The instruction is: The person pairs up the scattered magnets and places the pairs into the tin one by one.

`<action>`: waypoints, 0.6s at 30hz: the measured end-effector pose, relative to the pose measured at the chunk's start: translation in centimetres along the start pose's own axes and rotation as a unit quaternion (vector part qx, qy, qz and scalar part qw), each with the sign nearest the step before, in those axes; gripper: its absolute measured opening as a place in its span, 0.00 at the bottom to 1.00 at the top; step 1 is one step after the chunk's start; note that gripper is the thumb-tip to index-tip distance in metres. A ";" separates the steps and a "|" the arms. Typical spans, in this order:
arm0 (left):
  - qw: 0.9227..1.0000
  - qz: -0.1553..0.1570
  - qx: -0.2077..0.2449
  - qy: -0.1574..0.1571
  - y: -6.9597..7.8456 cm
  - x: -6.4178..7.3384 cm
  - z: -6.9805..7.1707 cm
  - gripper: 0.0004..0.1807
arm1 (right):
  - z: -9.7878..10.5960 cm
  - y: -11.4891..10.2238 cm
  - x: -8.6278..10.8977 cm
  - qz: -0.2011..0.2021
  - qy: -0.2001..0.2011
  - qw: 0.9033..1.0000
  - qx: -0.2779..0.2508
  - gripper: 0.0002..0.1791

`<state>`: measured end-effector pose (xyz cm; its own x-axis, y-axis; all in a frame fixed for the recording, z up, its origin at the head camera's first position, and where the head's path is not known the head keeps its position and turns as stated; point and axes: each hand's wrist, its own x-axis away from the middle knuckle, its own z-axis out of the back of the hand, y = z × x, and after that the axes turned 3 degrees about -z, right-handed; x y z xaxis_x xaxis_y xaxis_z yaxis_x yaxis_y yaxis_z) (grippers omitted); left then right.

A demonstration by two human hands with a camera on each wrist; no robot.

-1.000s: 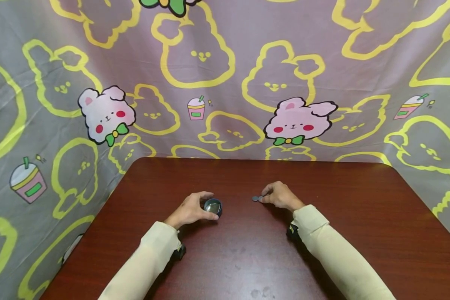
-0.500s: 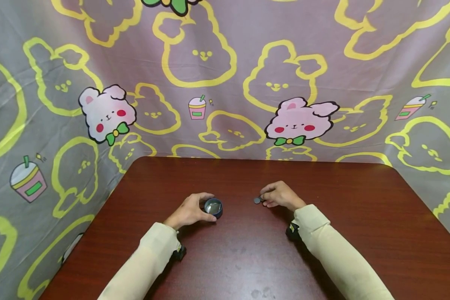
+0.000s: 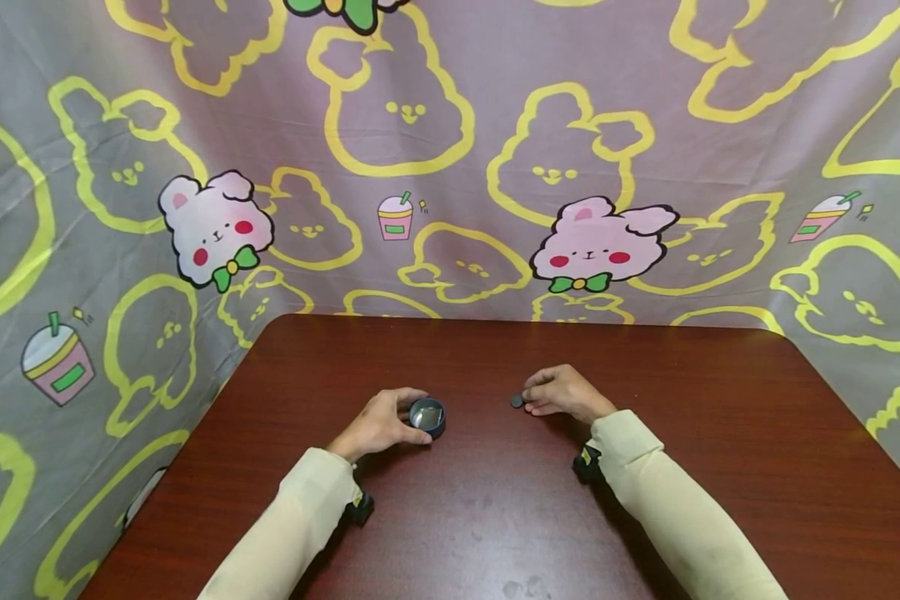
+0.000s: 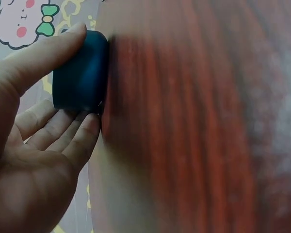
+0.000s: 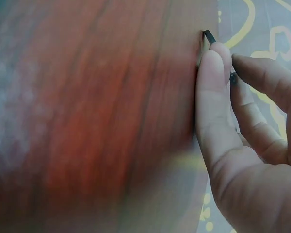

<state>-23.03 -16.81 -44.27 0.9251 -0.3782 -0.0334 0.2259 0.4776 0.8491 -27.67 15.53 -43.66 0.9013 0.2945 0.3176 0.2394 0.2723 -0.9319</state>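
My left hand (image 3: 381, 422) holds a small round dark-blue container (image 3: 428, 418), thumb on the near side and fingers at the far side. Its open top shows a shiny, pale inside; in the left wrist view only the smooth blue side (image 4: 82, 73) shows, close against the table. To the right, my right hand (image 3: 565, 392) pinches at a small dark disc (image 3: 517, 402) low over the table. In the right wrist view the disc's thin edge (image 5: 210, 37) is tilted up beyond the fingertips. Another dark bit (image 5: 233, 76) shows between the fingers, mostly hidden.
The brown wood-grain table (image 3: 450, 517) has rounded far corners. A patterned cloth (image 3: 480, 183) with rabbits and drink cups hangs behind it and along both sides.
Two discs lay side by side at my right fingertips; now one shows, slightly further right, and the other is hidden by the hand. My left hand and the container have barely moved.
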 end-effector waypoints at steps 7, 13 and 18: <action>1.000 0.004 0.027 0.001 -0.4 0.2 0.0 0.38 | -0.1 0.2 -0.3 0.003 0.008 1.000 0.015 0.11; 0.999 0.008 0.041 0.004 -0.5 0.3 0.0 0.39 | -0.4 0.2 -0.3 -0.002 0.018 1.000 0.023 0.09; 0.999 0.018 0.045 0.008 -0.5 0.3 -0.2 0.39 | -0.7 0.1 -0.5 -0.008 0.017 1.000 0.025 0.06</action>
<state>-22.83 -17.01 -44.79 0.9367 -0.3499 -0.0100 0.1651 0.4164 0.8941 -27.84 14.79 -44.05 0.9093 0.2594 0.3253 0.2360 0.3224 -0.9167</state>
